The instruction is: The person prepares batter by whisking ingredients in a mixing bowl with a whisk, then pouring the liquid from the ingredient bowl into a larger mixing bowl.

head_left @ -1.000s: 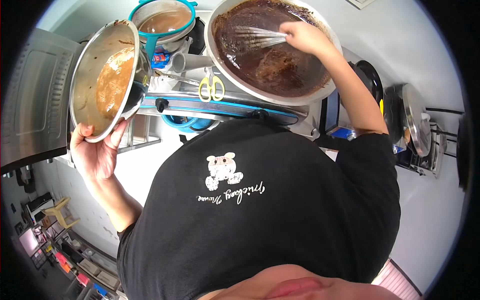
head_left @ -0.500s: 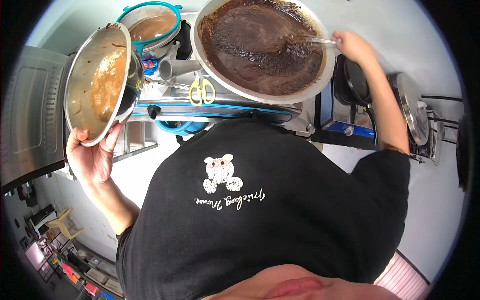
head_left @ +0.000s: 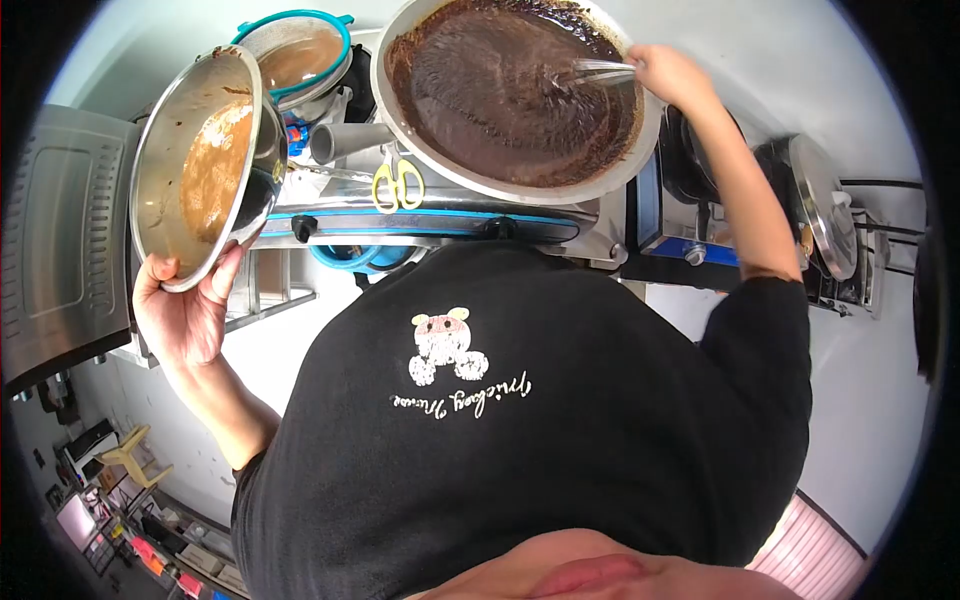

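My left hand (head_left: 190, 310) grips the rim of a steel mixing bowl (head_left: 150, 150), which tilts on its side with brown liquid (head_left: 218, 165) inside. At the upper right, my right hand (head_left: 675, 76) is closed round the handle of a metal whisk (head_left: 605, 70). The whisk's wires dip into dark brown sauce (head_left: 500, 110) in a large, wide pan (head_left: 560, 195). The pan sits on the stove (head_left: 440, 222), its grey handle (head_left: 350, 142) pointing left.
Yellow-handled scissors (head_left: 397, 187) lie between pan and bowl. Behind the bowl, a teal-rimmed strainer (head_left: 340, 62) holds brown liquid over another vessel. Black pans (head_left: 690, 160) and a steel lid (head_left: 825, 210) stand at the right. A blue container (head_left: 350, 257) is below the stove edge.
My right hand has moved left with the whisk, and its wires have shifted left through the sauce. The left hand and bowl have stayed almost still.
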A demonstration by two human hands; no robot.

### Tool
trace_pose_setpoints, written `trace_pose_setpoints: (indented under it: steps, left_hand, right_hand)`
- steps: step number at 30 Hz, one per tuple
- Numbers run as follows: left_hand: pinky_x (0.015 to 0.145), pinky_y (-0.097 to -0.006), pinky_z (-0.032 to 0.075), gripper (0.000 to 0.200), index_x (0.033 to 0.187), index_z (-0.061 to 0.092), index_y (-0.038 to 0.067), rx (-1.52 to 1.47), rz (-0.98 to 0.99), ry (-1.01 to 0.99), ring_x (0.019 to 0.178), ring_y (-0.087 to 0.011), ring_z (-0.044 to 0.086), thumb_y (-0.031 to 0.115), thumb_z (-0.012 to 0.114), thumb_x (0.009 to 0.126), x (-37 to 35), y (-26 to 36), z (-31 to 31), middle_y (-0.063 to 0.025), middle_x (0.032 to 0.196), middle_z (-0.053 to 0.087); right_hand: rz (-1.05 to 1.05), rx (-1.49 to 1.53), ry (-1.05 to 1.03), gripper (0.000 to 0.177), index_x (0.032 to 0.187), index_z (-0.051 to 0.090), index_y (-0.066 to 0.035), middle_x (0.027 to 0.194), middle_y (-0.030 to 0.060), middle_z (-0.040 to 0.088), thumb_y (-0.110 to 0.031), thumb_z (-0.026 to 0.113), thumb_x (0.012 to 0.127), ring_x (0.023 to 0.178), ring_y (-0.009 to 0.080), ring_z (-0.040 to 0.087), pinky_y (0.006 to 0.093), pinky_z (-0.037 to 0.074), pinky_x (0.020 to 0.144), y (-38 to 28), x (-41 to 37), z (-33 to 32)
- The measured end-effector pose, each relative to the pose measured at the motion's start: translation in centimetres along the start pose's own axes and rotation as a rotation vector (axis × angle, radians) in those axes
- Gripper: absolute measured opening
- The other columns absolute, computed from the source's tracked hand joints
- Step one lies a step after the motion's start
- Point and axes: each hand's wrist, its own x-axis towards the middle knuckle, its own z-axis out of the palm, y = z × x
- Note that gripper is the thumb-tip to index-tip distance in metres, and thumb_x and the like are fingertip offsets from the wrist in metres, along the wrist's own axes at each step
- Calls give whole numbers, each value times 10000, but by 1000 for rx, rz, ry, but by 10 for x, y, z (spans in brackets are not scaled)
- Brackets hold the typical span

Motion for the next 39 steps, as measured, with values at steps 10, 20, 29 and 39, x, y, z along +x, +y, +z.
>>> trace_pose_setpoints:
  steps: [10, 20, 29, 39]
  left_hand:
    - [841, -600, 435, 553, 1245, 250, -111, 16, 49, 24, 1014, -507, 470, 24, 400, 729, -9, 1, -1, -336, 1219, 372]
    - [860, -600, 424, 576, 1260, 226, -103, 17, 54, 2, 1057, -516, 430, 19, 400, 725, -10, 1, -5, -337, 1239, 347]
    - [864, -623, 399, 595, 1281, 203, -83, -22, 47, 20, 1098, -546, 362, 16, 393, 726, -5, 0, 0, -327, 1281, 293]
    - [854, -620, 410, 580, 1271, 237, -74, -34, 42, 37, 1100, -501, 401, 15, 396, 720, -6, 0, -1, -306, 1270, 333]
  right_hand:
    - [-183, 42, -104, 155, 862, 580, -110, 796, 135, 609, -146, 501, 735, 780, 314, 586, 421, 455, 663, -38, -34, -13]
    - [-82, -44, 18, 201, 928, 560, -133, 832, 134, 609, -143, 468, 749, 810, 317, 585, 434, 462, 684, -58, -20, 9]
    - [-68, -90, 25, 202, 931, 606, -139, 796, 132, 620, -169, 504, 759, 762, 303, 591, 401, 462, 666, -21, -21, -46]
    - [-40, 160, 191, 218, 937, 580, -118, 846, 155, 613, -157, 483, 745, 811, 328, 584, 411, 449, 711, -53, 56, 31]
